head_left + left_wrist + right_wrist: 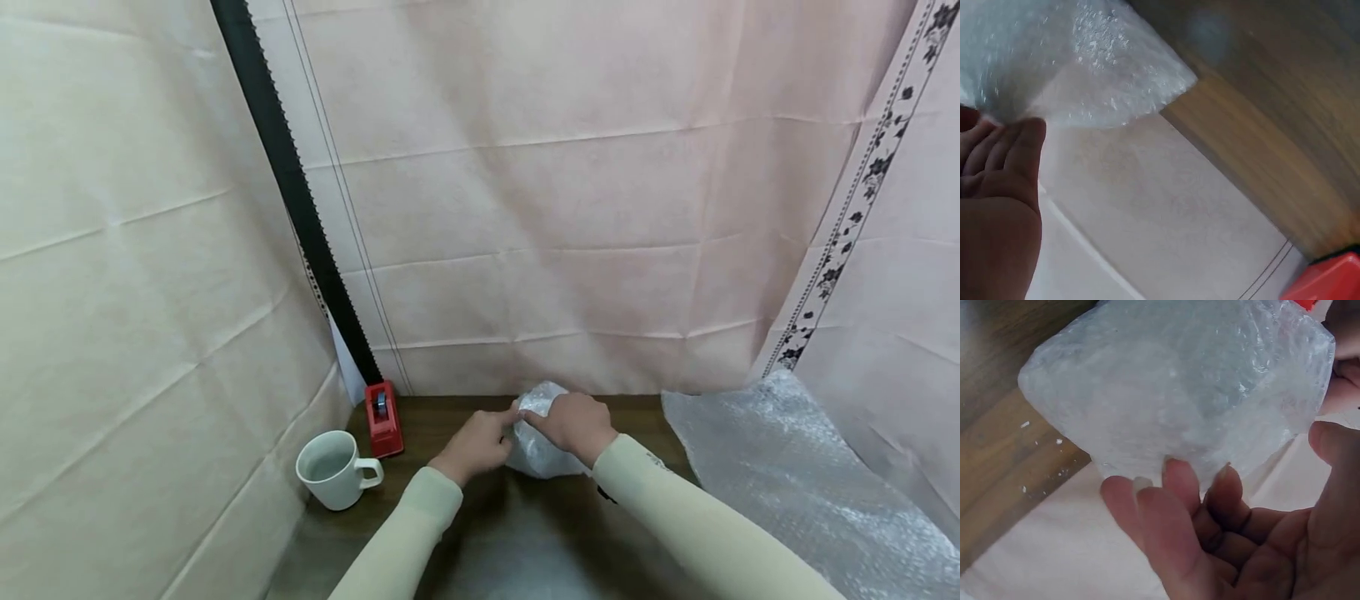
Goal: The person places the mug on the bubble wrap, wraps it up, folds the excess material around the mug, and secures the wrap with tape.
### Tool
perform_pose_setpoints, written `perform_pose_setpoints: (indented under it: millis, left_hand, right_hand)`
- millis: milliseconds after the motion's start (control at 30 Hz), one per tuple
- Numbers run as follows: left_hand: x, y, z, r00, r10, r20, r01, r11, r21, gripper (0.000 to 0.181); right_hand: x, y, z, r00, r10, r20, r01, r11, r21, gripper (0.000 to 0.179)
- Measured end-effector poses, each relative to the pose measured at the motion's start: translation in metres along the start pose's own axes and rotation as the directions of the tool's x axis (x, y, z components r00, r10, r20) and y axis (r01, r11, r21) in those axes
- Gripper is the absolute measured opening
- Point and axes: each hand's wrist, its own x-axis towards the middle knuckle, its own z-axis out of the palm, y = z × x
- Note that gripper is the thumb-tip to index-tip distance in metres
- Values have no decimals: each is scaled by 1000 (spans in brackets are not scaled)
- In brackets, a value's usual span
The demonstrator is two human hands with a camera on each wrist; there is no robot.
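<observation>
A bundle of bubble wrap stands near the back of the table, and both hands hold it. My left hand grips its left side, the index finger reaching onto the wrap. In the left wrist view, the fingers bend at the wrap's edge. From the right, my right hand holds the bundle with its thumb on top, close to the left index finger. Its curled fingers touch the wrap's far side in the right wrist view. What lies inside the wrap cannot be made out.
A white mug stands at the left, its handle facing right. Behind it is a red tape dispenser. A loose sheet of bubble wrap covers the table's right side. Cloth walls enclose the wooden table.
</observation>
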Motion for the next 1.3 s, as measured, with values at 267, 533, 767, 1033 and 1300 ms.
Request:
perform_pose_setpoints:
  millis: [267, 533, 767, 1033, 1300]
  left_hand:
    - [-2, -1, -1, 997, 51, -58, -46, 995, 86, 38]
    - [-6, 0, 3, 993, 42, -112, -35, 997, 69, 25]
    - [2, -5, -13, 998, 35, -51, -37, 999, -36, 18]
    - [18, -10, -15, 998, 54, -26, -52, 997, 59, 39]
    - [17, -8, -8, 999, 31, 35, -33, 997, 68, 60]
  right_hand:
    - [3, -11, 11, 998, -7, -57, 3, 997, -75, 77]
    - [4, -7, 10, 998, -8, -67, -1, 991, -136, 69]
    - [4, -3, 12, 996, -38, -80, 29, 993, -115, 69]
    - [12, 7, 17, 987, -116, -110, 103, 988, -116, 62]
    - [18, 26, 19, 975, -176, -135, 183, 982, 38, 74]
